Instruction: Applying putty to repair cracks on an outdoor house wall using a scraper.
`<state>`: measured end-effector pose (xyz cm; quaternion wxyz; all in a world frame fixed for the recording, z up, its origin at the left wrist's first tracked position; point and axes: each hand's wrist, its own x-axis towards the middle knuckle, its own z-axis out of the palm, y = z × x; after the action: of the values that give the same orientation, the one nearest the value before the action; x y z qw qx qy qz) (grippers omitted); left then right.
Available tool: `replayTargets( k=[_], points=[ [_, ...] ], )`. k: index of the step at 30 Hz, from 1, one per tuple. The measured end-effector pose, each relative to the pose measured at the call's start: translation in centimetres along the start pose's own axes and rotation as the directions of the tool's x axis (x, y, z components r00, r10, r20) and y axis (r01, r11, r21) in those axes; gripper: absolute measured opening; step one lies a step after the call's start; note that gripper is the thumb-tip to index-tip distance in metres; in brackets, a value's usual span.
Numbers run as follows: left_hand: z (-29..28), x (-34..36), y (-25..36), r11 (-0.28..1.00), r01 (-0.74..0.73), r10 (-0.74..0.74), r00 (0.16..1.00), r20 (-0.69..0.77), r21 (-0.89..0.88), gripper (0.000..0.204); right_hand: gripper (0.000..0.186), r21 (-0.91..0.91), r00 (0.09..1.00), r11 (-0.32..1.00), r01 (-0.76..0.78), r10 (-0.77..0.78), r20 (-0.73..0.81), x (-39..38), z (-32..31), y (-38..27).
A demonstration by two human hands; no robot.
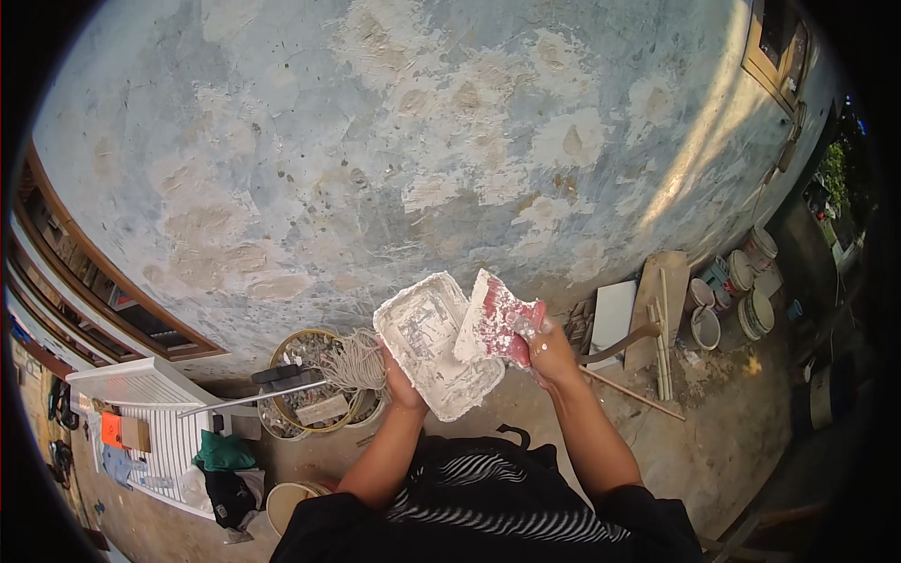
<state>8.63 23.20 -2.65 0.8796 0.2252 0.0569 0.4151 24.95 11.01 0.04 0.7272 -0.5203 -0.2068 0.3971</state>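
My left hand [404,383] grips a square plastic tub [402,324] by its left side; the tub is tilted and crusted with white filler. In my right hand [552,352] is a wide red putty knife [507,324], smeared with the same white paste. Its blade lies over the right side of the tub, hiding part of the inside; whether it touches the paste I cannot tell. Ahead stands a pale blue wall [422,141] with many rough whitish and beige patches of filler.
At the left are a rubble-filled basket [314,375], a string mop head [355,361] and a white slatted bench [174,422] with bags and bottles. A bucket [286,505] stands near my left elbow. Boards [615,319], bamboo poles [664,328] and several paint buckets [704,327] are at the right.
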Motion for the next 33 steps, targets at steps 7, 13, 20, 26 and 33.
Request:
replayTargets(
  k=[7,13,20,26,33],
  points=[
    [-0.3,1.3,1.6,0.988,0.152,-0.153,0.988,0.035,0.029,0.067,0.016,0.058,0.989,0.993,0.102,-0.095,-0.117,1.0,2.2,0.0],
    [-3.3,2.7,3.1,0.943,0.331,-0.332,0.94,0.076,0.024,0.068,0.017,0.084,0.964,0.985,0.152,-0.13,-0.232,2.9,3.7,-1.4],
    [-4.6,4.3,4.6,0.918,0.397,-0.394,0.903,0.169,0.021,0.067,0.025,0.059,0.909,0.946,0.319,-0.287,-0.303,2.6,4.7,-4.2],
    [-3.1,6.7,5.5,0.917,0.399,-0.395,0.911,0.114,-0.014,0.067,0.017,-0.45,0.816,0.844,0.291,-0.465,-0.344,-1.8,8.6,-4.7],
    [-2.0,7.8,5.0,0.948,0.317,-0.316,0.947,0.06,-0.023,0.064,0.014,-0.776,0.807,0.567,0.277,-0.576,-0.133,-3.6,13.0,-0.6]
  ],
)
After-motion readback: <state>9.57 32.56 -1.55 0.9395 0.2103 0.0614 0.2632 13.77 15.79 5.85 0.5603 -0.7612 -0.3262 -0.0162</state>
